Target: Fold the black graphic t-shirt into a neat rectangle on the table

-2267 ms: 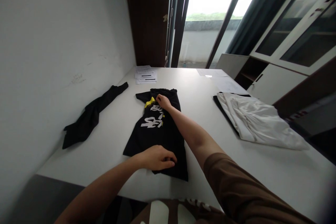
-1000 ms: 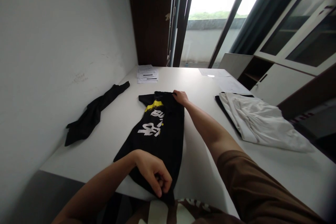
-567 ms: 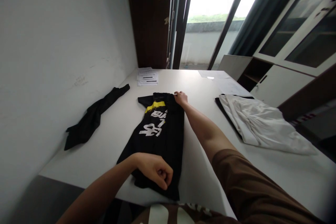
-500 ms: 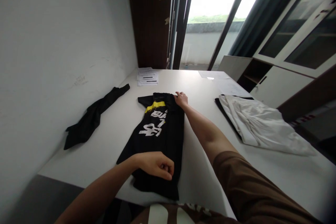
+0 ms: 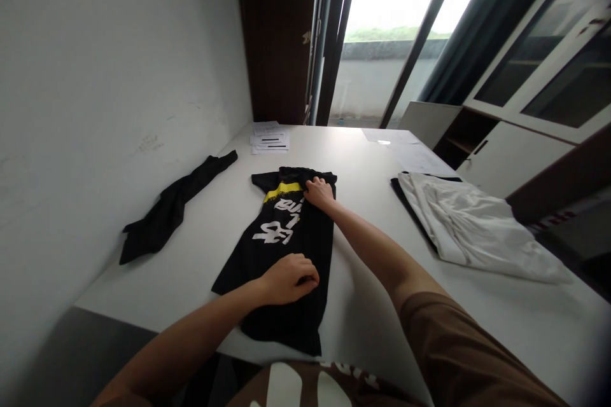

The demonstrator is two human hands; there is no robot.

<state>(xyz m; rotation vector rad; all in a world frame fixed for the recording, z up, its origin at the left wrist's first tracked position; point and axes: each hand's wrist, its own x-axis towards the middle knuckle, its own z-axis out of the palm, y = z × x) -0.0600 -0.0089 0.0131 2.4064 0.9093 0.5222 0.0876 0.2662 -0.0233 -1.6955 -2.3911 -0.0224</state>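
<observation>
A black T-shirt [image 5: 305, 254] lies partly folded lengthwise on the white table, with white lettering and a yellow band across its front. My right hand [image 5: 319, 193] rests on the shirt's far part, beside the yellow band, its fingers apart and laid on the cloth. Over the near half of the shirt is my left hand [image 5: 290, 278], its fingers curled in and thumb drawn towards them. Nothing shows inside it. Whether the left hand touches the cloth, I cannot tell.
A crumpled black garment [image 5: 174, 206] lies by the wall at left. White folded cloth [image 5: 477, 229] on something black sits at right. Papers [image 5: 270, 138] lie at the back of the white table [image 5: 367, 203], and sheets [image 5: 401, 146] lie at the far right corner.
My right hand has moved from the shirt's far right edge inwards, onto the cloth near the yellow band. My left hand has shifted slightly away from me, still curled.
</observation>
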